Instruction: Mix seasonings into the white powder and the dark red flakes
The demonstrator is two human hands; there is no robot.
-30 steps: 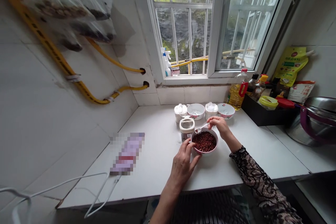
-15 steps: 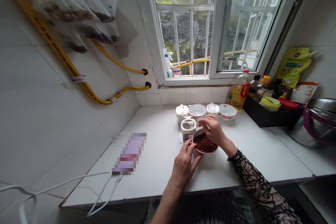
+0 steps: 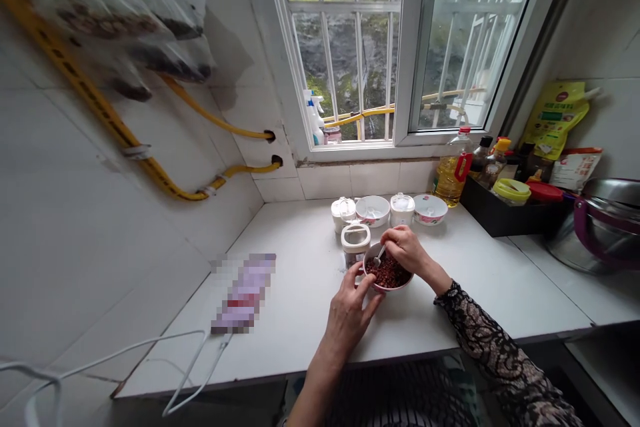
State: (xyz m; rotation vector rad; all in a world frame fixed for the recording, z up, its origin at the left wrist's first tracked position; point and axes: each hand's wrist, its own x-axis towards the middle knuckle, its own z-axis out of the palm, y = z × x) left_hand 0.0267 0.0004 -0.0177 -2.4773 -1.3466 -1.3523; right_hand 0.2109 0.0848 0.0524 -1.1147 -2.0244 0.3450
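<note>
A bowl with a pink rim [image 3: 395, 289] holds many small dark red pieces [image 3: 393, 271]. My left hand [image 3: 349, 310] grips the bowl's left and near side, thumb and fingers on its rim. Above the bowl's right side, my right hand [image 3: 407, 250] is closed on a small white spoon [image 3: 380, 255], whose tip is down in the red pieces. Just behind and left of the bowl stands a clear jar with a white rim [image 3: 355, 247], its top open.
Behind are two white-lidded jars [image 3: 343, 215] [image 3: 402, 209] and two bowls [image 3: 373, 211] [image 3: 431, 210]. An oil bottle [image 3: 453, 170], a black box of condiments [image 3: 493, 210] and a metal pot [image 3: 583, 233] stand right. A blurred purple object [image 3: 245, 297] with a cable lies left.
My right hand has brought the spoon from over the open jar down into the bowl. My left hand still holds the bowl. The view has shifted slightly.
</note>
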